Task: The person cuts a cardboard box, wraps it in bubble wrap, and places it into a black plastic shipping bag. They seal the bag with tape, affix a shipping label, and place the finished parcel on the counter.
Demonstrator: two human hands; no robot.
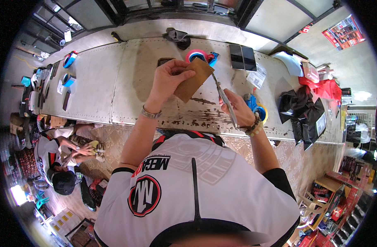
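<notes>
Between the thumb and fingers of my left hand (170,78) is a flat, stiff-looking brown rectangular sheet (193,80), tilted above the table. My right hand (237,106) is wrapped round long grey metal shears (224,96). Their narrow tip meets the sheet's upper right corner; whether the blades are apart is too small to tell. Just beyond the sheet lies a pink-edged roll of tape (196,54) with a blue tape dispenser (213,59) beside it. A dark phone-like object (165,61) is partly hidden behind my left hand.
The worn metal-topped table (143,99) carries dark tablets (243,57), a grey cloth (178,38), a blue-and-yellow tape roll (260,113) and black plastic bags (302,111). More tape (68,79) lies at left. Another person (60,156) sits low at the left.
</notes>
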